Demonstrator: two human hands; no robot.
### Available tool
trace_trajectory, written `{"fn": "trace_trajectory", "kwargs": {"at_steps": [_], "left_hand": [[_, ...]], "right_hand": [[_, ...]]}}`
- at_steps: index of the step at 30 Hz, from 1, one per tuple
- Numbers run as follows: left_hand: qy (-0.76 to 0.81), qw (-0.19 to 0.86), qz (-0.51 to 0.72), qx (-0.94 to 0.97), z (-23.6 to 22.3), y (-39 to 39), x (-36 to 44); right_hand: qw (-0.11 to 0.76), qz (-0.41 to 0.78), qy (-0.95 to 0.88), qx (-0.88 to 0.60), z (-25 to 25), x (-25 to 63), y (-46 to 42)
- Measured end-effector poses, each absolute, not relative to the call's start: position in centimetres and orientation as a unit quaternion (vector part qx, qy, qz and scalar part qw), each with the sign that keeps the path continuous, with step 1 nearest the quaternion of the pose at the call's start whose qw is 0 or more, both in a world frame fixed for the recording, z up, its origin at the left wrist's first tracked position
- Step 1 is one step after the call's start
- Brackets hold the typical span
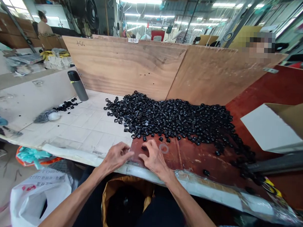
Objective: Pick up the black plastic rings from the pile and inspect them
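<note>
My left hand (pixel 119 156) is at the table's front edge, its fingers curled towards the thumb. Whatever lies inside that curl is too blurred to make out. To its right, my right hand (pixel 155 158) has its thumb apart from its bent fingers. A small black part (pixel 144 148) touches or lies just under those fingertips. Beyond both hands spreads a wide heap of small black ring-like parts (pixel 171 119). A clear ring (pixel 164 147) rests on the reddish-brown surface beside my right hand. Below the edge, between my legs, stands an open brown bag (pixel 105 199) with a dark inside.
A wooden board (pixel 128 66) walls off the back. At left stand a grey bottle (pixel 79 87), a few black parts (pixel 67 105) and a small bag (pixel 45 116). An open carton (pixel 272 127) and a grey bar (pixel 281 161) are at right. Two people are in the background.
</note>
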State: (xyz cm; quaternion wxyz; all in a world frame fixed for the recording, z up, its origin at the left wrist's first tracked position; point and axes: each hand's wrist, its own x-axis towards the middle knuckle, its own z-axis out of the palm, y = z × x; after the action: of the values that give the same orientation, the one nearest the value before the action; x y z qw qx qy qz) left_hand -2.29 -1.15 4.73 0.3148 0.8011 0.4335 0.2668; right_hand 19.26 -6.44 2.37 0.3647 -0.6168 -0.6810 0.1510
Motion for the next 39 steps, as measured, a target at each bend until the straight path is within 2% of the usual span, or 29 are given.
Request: {"fn": "trace_trajectory", "kwargs": {"at_steps": [4,6,8,11,13,18,27,29,35,39], "left_hand": [[0.516,0.183,0.303,0.780,2.3,3.3,1.9],[0.506,0.152,0.279,0.802,1.3,4.4,2.9],[0.486,0.147,0.264,0.820,0.8,4.8,2.9],[0.454,0.155,0.276,0.833,0.7,4.3,2.0],[0.441,0.169,0.300,0.829,0.7,3.8,1.4],[0.383,0.275,0.356,0.806,0.3,2.3,1.1],[0.382,0.468,0.403,0.687,0.4,1.3,1.1],[0.361,0.462,0.409,0.699,0.6,1.3,0.9],[0.315,0.361,0.428,0.766,0.8,1.5,0.7],[0.307,0.359,0.442,0.763,0.7,1.6,1.0]], "right_hand": [[0.305,0.134,-0.737,-0.588,0.7,20.1,-3.2],[0.345,0.141,-0.722,-0.583,-0.3,20.1,-2.3],[0.421,0.182,-0.671,-0.583,-1.0,20.1,-1.9],[0.517,0.298,-0.597,-0.536,-1.1,20.0,-1.7],[0.545,0.338,-0.592,-0.489,-0.9,19.9,-1.5],[0.543,0.361,-0.574,-0.495,-0.7,19.5,-1.4],[0.519,0.302,-0.619,-0.507,0.0,19.8,-1.9],[0.518,0.302,-0.617,-0.509,0.1,19.7,-1.9],[0.511,0.329,-0.602,-0.518,-0.2,19.3,-2.1],[0.483,0.312,-0.616,-0.538,0.0,19.1,-2.3]]}}
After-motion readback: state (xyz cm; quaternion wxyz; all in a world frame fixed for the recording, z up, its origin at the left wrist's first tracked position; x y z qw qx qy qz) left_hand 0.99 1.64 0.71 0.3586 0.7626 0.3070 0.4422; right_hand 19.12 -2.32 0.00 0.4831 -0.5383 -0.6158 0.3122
